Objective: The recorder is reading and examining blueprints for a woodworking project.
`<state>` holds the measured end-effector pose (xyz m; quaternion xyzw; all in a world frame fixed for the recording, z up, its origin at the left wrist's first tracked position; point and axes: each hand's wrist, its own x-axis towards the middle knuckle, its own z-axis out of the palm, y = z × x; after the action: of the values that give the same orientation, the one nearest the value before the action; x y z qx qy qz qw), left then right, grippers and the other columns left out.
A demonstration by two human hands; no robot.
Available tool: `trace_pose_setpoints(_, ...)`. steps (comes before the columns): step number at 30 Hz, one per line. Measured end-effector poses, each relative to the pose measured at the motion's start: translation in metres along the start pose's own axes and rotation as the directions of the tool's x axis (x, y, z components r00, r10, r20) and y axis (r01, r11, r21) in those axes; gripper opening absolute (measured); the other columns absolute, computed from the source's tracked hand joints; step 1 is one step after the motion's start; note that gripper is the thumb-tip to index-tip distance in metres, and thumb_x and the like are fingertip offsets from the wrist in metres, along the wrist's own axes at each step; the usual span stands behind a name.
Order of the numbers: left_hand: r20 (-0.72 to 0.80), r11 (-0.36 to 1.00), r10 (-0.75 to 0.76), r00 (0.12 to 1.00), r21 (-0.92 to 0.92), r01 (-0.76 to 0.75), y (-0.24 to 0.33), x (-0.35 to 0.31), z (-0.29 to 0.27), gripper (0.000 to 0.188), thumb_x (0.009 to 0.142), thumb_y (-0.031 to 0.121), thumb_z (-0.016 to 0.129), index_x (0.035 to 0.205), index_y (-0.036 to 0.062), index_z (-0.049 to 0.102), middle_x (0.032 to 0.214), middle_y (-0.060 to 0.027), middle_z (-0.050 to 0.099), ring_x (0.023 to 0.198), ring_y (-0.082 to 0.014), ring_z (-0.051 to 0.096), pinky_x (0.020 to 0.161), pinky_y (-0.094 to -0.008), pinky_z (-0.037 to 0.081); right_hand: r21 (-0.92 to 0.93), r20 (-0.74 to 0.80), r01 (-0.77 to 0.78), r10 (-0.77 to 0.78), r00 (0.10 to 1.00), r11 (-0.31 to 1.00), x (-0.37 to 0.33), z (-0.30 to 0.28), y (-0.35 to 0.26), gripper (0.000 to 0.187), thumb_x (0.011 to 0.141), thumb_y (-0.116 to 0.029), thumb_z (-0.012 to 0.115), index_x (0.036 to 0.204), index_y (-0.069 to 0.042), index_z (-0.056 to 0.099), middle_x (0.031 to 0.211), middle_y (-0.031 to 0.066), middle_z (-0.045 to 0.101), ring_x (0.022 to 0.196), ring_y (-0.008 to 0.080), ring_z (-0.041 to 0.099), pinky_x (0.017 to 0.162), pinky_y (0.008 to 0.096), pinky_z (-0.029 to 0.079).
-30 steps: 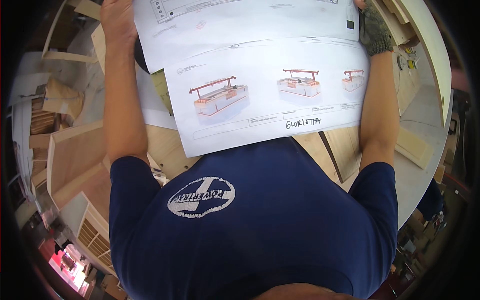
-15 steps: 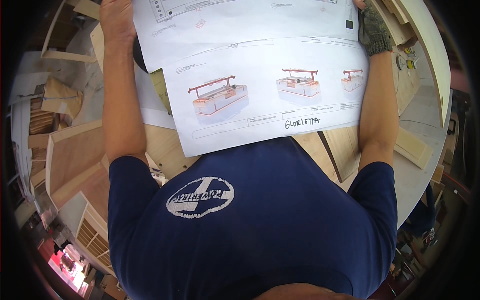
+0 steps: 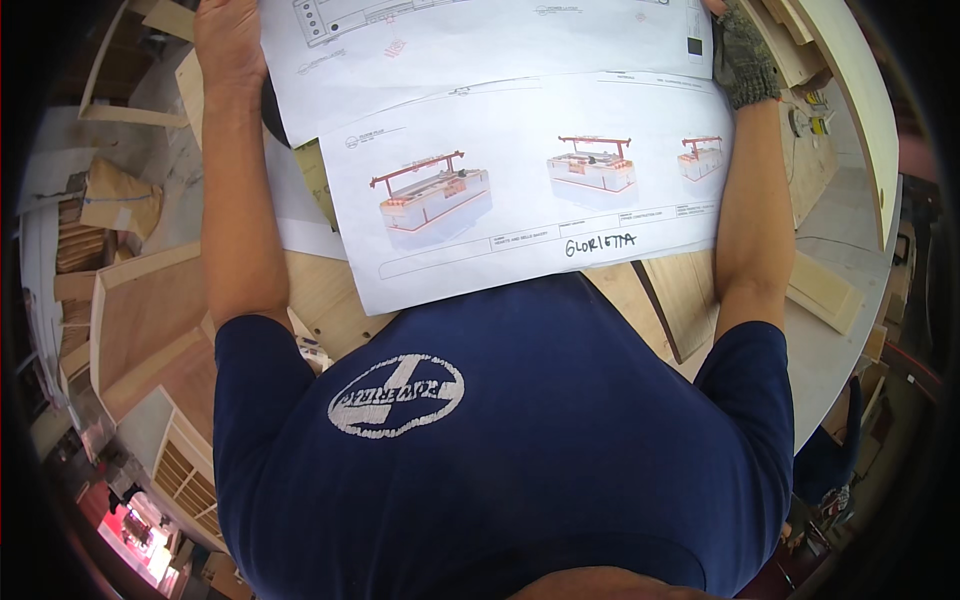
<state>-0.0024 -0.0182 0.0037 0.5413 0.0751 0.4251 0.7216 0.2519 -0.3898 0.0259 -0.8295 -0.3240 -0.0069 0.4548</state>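
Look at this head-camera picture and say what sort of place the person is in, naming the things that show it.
Probably a woodworking or joinery shop. The left hand and gloved right hand hold large printed drawings of a counter-like unit, above a workbench strewn with cut plywood panels, and curved wooden pieces lie nearby.

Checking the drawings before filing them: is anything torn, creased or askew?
No tears show. The lower drawing sheet lies slightly tilted under the upper sheet. The left hand is bare while the right hand wears a glove.
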Motion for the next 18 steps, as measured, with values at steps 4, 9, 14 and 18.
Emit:
trace_pose_setpoints(4, 0.019, 1.000, 0.018, 1.000, 0.017, -0.018, 0.004, -0.002, 0.002, 0.023, 0.089, 0.004, 0.065, 0.112, 0.0019, 0.064, 0.100, -0.0095, 0.070, 0.082, -0.0168, 0.068, 0.073, -0.0300, 0.056, -0.150, -0.042, 0.060, -0.067, 0.997, 0.987, -0.001, -0.005, 0.007, 0.035, 0.094, -0.032, 0.055, 0.102, 0.001, 0.059, 0.093, 0.0104, 0.065, 0.085, 0.0176, 0.061, 0.070, 0.0302, 0.052)
trace_pose_setpoints(9, 0.004, 1.000, 0.001, 1.000, 0.015, -0.002, 0.003, -0.001, 0.001, 0.023, 0.089, 0.005, 0.065, 0.112, 0.0017, 0.064, 0.100, -0.0088, 0.070, 0.081, -0.0161, 0.067, 0.072, -0.0296, 0.056, -0.209, -0.034, 0.081, -0.090, 0.995, 0.974, 0.000, -0.004, 0.010, 0.034, 0.094, -0.032, 0.055, 0.100, 0.001, 0.060, 0.091, 0.0099, 0.064, 0.085, 0.0175, 0.061, 0.071, 0.0304, 0.051)
trace_pose_setpoints(14, 0.009, 0.998, -0.010, 1.000, 0.057, 0.010, 0.006, -0.004, 0.002, 0.024, 0.090, 0.007, 0.065, 0.113, 0.0015, 0.064, 0.099, -0.0084, 0.070, 0.080, -0.0162, 0.067, 0.071, -0.0296, 0.056, -0.264, -0.054, 0.035, -0.051, 0.997, 0.964, -0.002, -0.001, 0.000, 0.032, 0.094, -0.032, 0.054, 0.097, -0.001, 0.060, 0.088, 0.0092, 0.063, 0.084, 0.0172, 0.060, 0.071, 0.0303, 0.050)
trace_pose_setpoints(18, -0.047, 0.998, -0.015, 0.999, 0.057, 0.018, 0.011, -0.009, 0.013, 0.023, 0.090, 0.007, 0.065, 0.112, 0.0018, 0.064, 0.098, -0.0082, 0.070, 0.080, -0.0165, 0.067, 0.070, -0.0299, 0.055, -0.554, -0.037, 0.033, -0.064, 0.997, 0.832, 0.006, -0.009, 0.016, 0.029, 0.093, -0.030, 0.057, 0.099, -0.003, 0.060, 0.088, 0.0084, 0.063, 0.081, 0.0162, 0.060, 0.068, 0.0287, 0.051)
